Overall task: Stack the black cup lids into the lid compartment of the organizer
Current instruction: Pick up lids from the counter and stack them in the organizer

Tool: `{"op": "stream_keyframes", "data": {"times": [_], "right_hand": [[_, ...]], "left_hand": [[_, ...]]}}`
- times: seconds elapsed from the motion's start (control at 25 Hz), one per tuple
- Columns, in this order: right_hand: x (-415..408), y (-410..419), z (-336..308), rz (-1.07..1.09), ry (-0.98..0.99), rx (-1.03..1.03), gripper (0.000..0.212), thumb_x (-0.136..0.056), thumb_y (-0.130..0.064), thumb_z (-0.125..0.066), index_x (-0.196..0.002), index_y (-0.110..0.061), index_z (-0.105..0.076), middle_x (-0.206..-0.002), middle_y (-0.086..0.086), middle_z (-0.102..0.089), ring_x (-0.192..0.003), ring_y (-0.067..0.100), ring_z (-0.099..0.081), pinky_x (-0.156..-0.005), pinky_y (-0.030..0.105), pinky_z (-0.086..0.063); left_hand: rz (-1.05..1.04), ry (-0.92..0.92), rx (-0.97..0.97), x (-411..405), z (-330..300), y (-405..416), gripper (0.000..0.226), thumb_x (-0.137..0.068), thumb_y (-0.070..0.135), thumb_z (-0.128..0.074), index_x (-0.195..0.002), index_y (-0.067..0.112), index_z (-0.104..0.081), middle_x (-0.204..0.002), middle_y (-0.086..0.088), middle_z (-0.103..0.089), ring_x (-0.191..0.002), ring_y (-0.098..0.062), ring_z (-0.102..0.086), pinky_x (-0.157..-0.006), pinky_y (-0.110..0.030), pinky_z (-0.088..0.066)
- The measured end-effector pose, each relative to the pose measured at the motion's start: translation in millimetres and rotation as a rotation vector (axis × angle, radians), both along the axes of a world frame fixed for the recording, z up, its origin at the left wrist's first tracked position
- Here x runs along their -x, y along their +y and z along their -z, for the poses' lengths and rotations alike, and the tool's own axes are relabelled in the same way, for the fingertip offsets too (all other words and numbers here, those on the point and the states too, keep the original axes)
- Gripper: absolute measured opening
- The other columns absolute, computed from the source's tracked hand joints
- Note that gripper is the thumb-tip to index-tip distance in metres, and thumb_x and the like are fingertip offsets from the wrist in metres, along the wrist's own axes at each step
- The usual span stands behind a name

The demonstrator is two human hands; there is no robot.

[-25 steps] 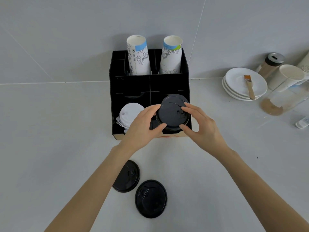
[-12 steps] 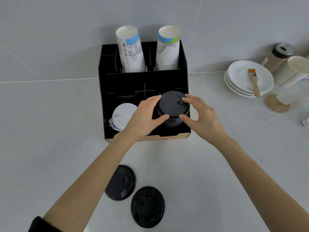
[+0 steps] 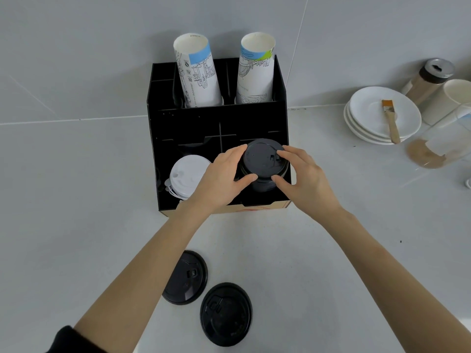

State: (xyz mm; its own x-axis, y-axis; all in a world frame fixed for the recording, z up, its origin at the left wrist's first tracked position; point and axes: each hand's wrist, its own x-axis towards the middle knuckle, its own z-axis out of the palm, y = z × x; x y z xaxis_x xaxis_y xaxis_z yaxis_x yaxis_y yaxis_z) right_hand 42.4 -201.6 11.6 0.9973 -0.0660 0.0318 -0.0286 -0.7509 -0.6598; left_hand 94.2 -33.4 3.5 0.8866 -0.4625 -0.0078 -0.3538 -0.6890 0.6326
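Surface (image 3: 76, 200) is a plain pale grey, meeting a tiled wall at the back. Starting on the left, there's a black organizer (image 3: 163, 154) standing against that wall. Its front-left compartment holds a stack of white lids (image 3: 187, 175), and two tall sleeves of paper cups (image 3: 198, 75) stick up out of the back row, one with a blue band and one with a green-blue print.

The left hand (image 3: 219, 177) comes in over the white lids, its grip closed around the left side of the black lid stack (image 3: 263, 161), thumb at the near edge and fingers curled onto the far rim. That stack sits in the front-right compartment of the organizer, top lid poking above the walls. The right hand (image 3: 303, 177) mirrors it on the other side, grip closed on the right edge of the same stack, one fingertip resting on top by the sip flap.

Nearer the camera, two loose black lids (image 3: 186, 278) lie flat on the surface between the forearms, just beside each other, the second one (image 3: 226, 313) lower and to the right.

Off to the right there's a pile of white plates (image 3: 369, 123) with a small brush (image 3: 391, 123) lying on top, a brown shaker jar (image 3: 428, 82) behind them, and a clear glass container (image 3: 438, 143) with some brown powder in it.
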Motion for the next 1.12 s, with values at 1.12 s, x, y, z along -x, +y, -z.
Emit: {"op": "stream_keyframes", "data": {"times": [1.12], "right_hand": [[43, 40, -25, -0.146, -0.062, -0.016, 0.052, -0.084, -0.016, -0.057, -0.131, -0.018, -0.035, -0.136, 0.001, -0.045, -0.125, 0.018, -0.039, -0.097, 0.021, -0.029]], "left_hand": [[-0.1, -0.003, 0.009, 59, -26, 70, 0.047, -0.086, 0.024, -0.054, -0.13, 0.018, -0.038, -0.135, -0.005, -0.047, -0.118, -0.026, -0.045, -0.094, -0.028, -0.035]]}}
